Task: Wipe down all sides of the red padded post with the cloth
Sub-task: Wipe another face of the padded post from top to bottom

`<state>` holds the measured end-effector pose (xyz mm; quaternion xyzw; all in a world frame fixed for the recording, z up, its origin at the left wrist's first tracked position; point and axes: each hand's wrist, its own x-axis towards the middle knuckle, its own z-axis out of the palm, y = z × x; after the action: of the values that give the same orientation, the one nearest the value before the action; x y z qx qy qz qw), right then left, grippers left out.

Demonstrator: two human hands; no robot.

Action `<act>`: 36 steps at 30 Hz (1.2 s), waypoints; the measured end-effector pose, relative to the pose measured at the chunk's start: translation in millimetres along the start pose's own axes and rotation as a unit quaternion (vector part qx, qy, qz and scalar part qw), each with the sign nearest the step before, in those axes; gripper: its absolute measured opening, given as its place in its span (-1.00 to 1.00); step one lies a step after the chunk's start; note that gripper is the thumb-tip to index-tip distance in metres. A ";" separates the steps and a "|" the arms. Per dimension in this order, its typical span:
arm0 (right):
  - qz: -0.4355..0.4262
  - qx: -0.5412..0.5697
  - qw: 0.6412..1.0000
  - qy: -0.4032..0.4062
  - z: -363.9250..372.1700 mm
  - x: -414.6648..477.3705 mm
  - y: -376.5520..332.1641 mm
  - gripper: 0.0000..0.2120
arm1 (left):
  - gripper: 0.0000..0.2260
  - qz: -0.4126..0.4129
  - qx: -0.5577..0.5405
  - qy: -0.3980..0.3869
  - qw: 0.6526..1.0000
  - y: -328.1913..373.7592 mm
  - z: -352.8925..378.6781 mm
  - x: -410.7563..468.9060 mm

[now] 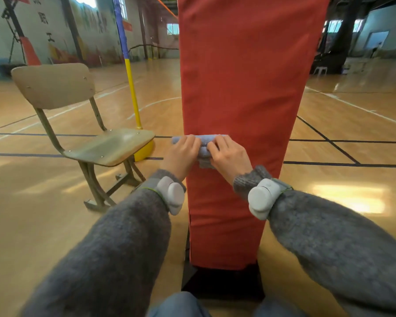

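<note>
The red padded post [245, 92] stands upright right in front of me, filling the middle of the view. A folded pale blue cloth [204, 143] is held against its near face at about mid height. My left hand [181, 154] grips the cloth's left part with curled fingers. My right hand [229, 154] grips its right part, fingers curled over the top fold. Both hands touch each other's side of the cloth closely. The post's far and side faces are hidden.
A wooden chair [78, 124] with metal legs stands to the left of the post. Behind it rises a yellow and blue pole [130, 76] on a yellow base. A dark base plate [222, 282] lies under the post. Wooden gym floor [352, 133] spreads all around.
</note>
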<state>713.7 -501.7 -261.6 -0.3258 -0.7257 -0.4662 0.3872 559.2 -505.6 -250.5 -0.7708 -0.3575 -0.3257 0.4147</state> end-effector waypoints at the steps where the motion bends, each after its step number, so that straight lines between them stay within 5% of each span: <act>1: -0.002 0.005 1.000 -0.008 2.0 -10.7 -6.1 -0.77 | -0.86 0.001 0.002 -0.008 1.000 6.0 3.7 -8.9; 9: 0.010 0.028 0.999 -0.044 0.9 -39.6 -21.5 -0.86 | -0.78 -0.057 -0.035 -0.071 0.995 35.1 3.4 -27.9; 17: 0.058 -0.022 0.998 0.030 -27.0 6.9 43.4 -0.86 | -0.91 -0.094 -0.056 0.045 0.993 30.7 -13.3 46.5; 23: 0.054 0.001 0.998 0.014 -29.2 -9.1 46.8 -0.87 | -0.81 -0.128 -0.089 0.063 0.986 48.9 2.7 31.5; 31: 0.054 0.075 0.989 -0.113 -19.7 -80.1 7.3 -0.84 | -0.61 -0.105 -0.065 -0.143 0.982 89.0 28.0 -33.3; 36: 0.052 0.069 0.986 -0.145 -22.4 -91.3 8.5 -0.81 | -0.59 -0.120 -0.103 -0.165 0.973 94.4 27.5 -35.3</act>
<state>771.1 -529.7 -331.1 -0.3999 -0.7863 -0.3425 0.3234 623.7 -529.4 -329.3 -0.8039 -0.4755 -0.2768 0.2259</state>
